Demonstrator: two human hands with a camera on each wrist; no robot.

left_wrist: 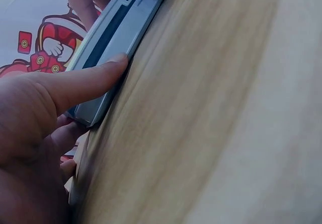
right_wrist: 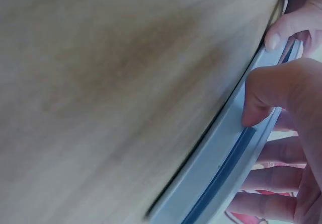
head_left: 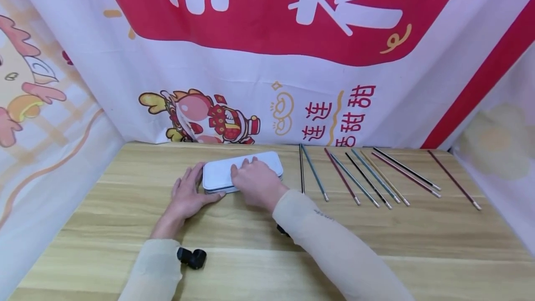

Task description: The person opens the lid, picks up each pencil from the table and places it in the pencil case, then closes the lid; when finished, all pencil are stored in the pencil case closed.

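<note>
A pale, flat, rounded-corner tin case (head_left: 217,173), resembling a pencil box, lies near the table's back edge. My left hand (head_left: 188,194) grips its left end, the thumb along the front side and the fingers round the far side. Over the front edge, my right hand (head_left: 257,180) holds the lid; its bent thumb (right_wrist: 259,95) presses at the front seam while the fingers reach across the top. A dark blue strip (right_wrist: 221,173) runs between lid and base in both wrist views. The inside of the case is hidden.
Several pencils (head_left: 342,175) in black, teal, red and tan lie spread to the right of the case, white-tipped ends mostly toward me. One dark red pencil (head_left: 453,179) lies apart at the far right. A printed cloth (head_left: 234,82) hangs behind the wooden table (head_left: 251,268).
</note>
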